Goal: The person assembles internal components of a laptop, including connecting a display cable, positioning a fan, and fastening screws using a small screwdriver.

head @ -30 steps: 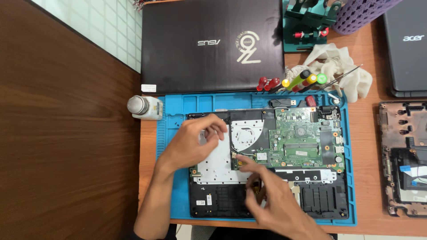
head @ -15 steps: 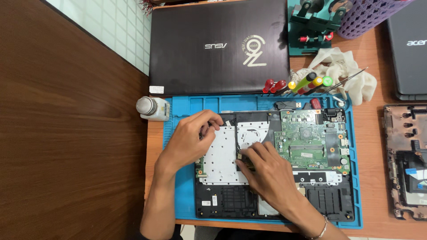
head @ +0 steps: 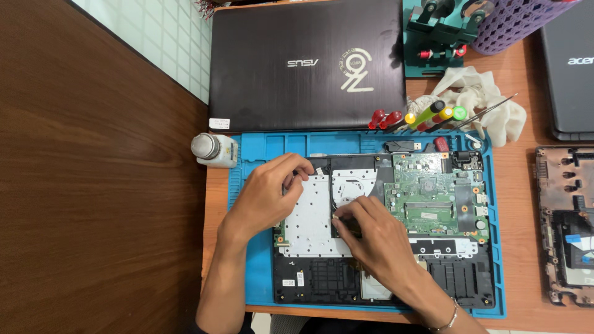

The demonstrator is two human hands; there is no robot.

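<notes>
Our opened laptop base [head: 383,247] lies on the blue mat [head: 253,260] on the tabletop [head: 526,185]; the purple basket's [head: 513,21] contents stay hidden. Our left hand [head: 266,195] pinches its fingers narrow at the silver plate's [head: 309,216] top edge. Our right hand [head: 377,238], fingers curled narrow, has moved up from the base's lower edge to the fan [head: 352,182].

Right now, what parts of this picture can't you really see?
All from the head view:
- What the right hand pinches: its own fingers cover it.
- What the left hand fingertips touch on the opened laptop: hidden under them.
- The purple basket and the second closed laptop: cut off by the edges.
- The screws on the blue mat: too small to make out.
</notes>
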